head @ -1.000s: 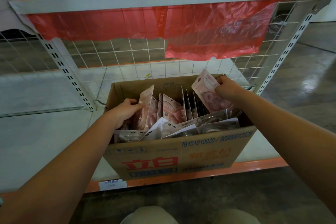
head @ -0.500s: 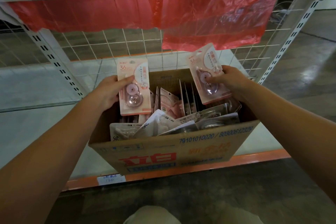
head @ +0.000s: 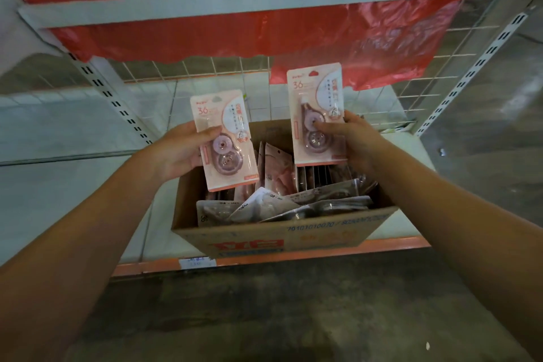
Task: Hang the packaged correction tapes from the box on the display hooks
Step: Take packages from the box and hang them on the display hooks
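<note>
While each hand grips one: two packs above box.

Two bare forearms, no sleeves or jewellery visible.

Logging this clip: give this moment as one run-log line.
left hand: holds correction tape pack | right hand: holds second pack | both above cardboard box | hooks: none visible

Behind the pack gripped by the left hand, that hand's fingers are hidden; only the thumb shows. Below both grips, the box hides the lower halves of its packs, its print too blurred to read. Small lettering on the right hand's pack is illegible. Both forearms run off frame.
</note>
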{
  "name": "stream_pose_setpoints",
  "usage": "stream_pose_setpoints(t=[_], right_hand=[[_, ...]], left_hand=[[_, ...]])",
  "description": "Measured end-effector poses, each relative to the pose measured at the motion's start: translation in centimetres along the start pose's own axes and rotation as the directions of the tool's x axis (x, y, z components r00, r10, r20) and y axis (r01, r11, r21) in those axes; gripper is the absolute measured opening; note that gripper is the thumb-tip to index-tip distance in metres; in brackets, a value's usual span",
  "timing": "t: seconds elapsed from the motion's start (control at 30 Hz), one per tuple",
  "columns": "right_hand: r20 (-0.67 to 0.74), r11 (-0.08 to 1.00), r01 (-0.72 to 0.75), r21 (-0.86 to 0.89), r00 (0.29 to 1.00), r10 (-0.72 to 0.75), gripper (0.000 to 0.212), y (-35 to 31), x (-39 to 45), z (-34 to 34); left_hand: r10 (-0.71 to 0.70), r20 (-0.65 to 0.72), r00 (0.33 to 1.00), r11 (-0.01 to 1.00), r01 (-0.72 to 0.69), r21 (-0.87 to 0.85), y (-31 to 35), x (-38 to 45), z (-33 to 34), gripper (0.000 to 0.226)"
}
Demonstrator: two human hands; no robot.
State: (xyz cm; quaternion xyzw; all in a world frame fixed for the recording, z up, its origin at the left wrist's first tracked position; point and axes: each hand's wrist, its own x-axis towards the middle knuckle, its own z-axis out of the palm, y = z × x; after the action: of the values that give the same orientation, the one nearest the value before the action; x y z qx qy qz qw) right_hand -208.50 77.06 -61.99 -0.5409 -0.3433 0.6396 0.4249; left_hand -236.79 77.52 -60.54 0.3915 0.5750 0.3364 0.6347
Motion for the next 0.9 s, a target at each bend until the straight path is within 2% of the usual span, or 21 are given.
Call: stream_pose_setpoints(t=[0.17, 0.3, 0.43, 0.7, 0.9], right_hand=[[-0.014, 0.996, -0.086, 0.034, 0.996, 0.087, 0.043, -1.9, -4.4, 0.0], [-0.015, 0.991, -0.102, 0.089, 0.994, 0.104, 0.032, -4.0, -8.9, 0.3], [-0.009, 0.987, -0.131, 0.096, 0.991, 0.133, 0.022, -6.2, -13.9, 0.8], [-0.028, 0.985, -0.163, 0.055, 0.986, 0.165, 0.024, -9.8, -22.3, 3.4], [-0.027, 0.991, -0.108, 0.084, 0.993, 0.111, 0.022, -12.3, -28.1, 5.8]], left_hand=[[-0.047, 0.117, 0.992, 0.999, 0.046, 0.008, 2.4, -4.7, 1.5, 0.024], [-0.105, 0.17, 0.98, 0.994, 0.099, 0.042, 4.8, -9.0, 2.7, 0.029], [-0.095, 0.125, 0.988, 0.995, 0.095, 0.007, 6.6, -13.1, 4.0, 0.029], [-0.046, 0.028, 0.999, 0.995, 0.048, -0.084, 10.1, -22.5, 5.5, 0.028], [-0.007, 0.037, 0.999, 0.995, 0.011, -0.101, 13.3, -28.6, 5.0, 0.022]])
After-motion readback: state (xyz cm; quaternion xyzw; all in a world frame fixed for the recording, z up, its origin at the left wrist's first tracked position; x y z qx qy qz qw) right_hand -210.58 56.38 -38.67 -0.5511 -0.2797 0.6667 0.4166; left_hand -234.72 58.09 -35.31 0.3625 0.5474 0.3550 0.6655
